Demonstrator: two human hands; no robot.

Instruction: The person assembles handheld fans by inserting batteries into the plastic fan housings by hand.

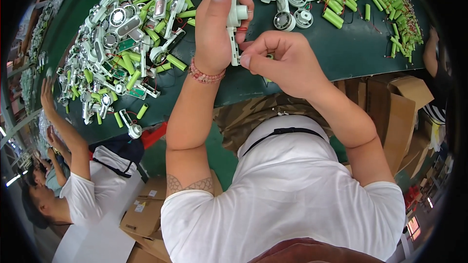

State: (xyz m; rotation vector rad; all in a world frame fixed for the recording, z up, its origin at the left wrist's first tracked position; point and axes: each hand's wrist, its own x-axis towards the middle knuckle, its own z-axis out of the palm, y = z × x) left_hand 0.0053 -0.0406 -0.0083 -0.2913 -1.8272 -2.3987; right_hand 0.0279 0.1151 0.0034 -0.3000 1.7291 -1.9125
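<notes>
Left hand (214, 31): fingers curled round the white housing, gripping it along the palm's right side.
White housing (233, 44): upright, round part high between the fingers, narrow strip reaching down past the grip.
Right hand (287, 61): thumb and forefinger drawn together at the strip's lower end; anything pinched is hidden.

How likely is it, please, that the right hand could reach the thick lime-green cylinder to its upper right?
Probably yes: bare dark green tabletop lies between the right hand and the cylinder, though that hand seems busy at the narrow white plastic part.
</notes>
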